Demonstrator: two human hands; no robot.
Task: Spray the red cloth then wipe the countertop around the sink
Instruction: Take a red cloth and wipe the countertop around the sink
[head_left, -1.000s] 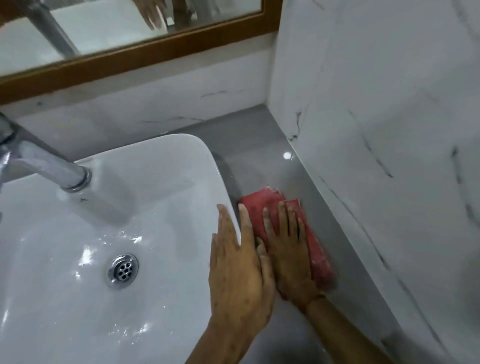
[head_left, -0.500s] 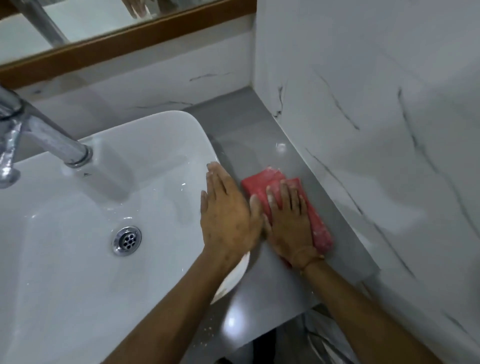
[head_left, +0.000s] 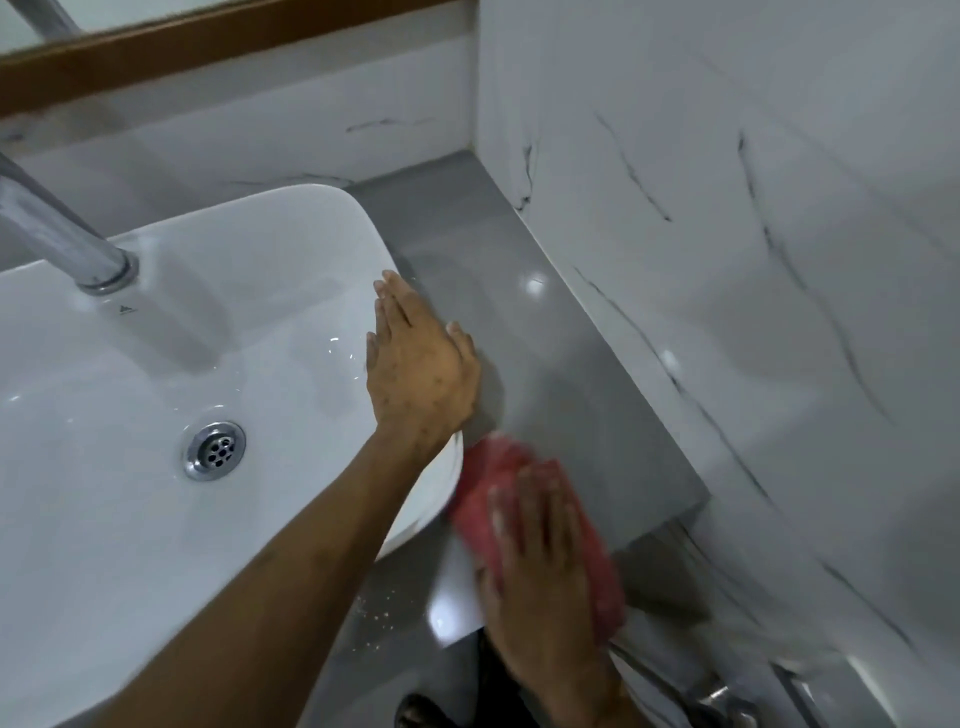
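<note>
At counter front, R hand (head_left: 545, 587) fingers flat, pressing red cloth (head_left: 488, 499); L hand (head_left: 421, 369) splayed on sink rim (head_left: 332, 208).

Chrome faucet (head_left: 62, 234) over the basin, metal drain (head_left: 215, 450) at its bottom. Marble-veined wall tiles (head_left: 727, 260) to the right; wooden mirror frame (head_left: 208, 39) along the top.

red cloth (head_left: 485, 512), flattened, motion-blurred, on grey countertop (head_left: 545, 364)
</note>
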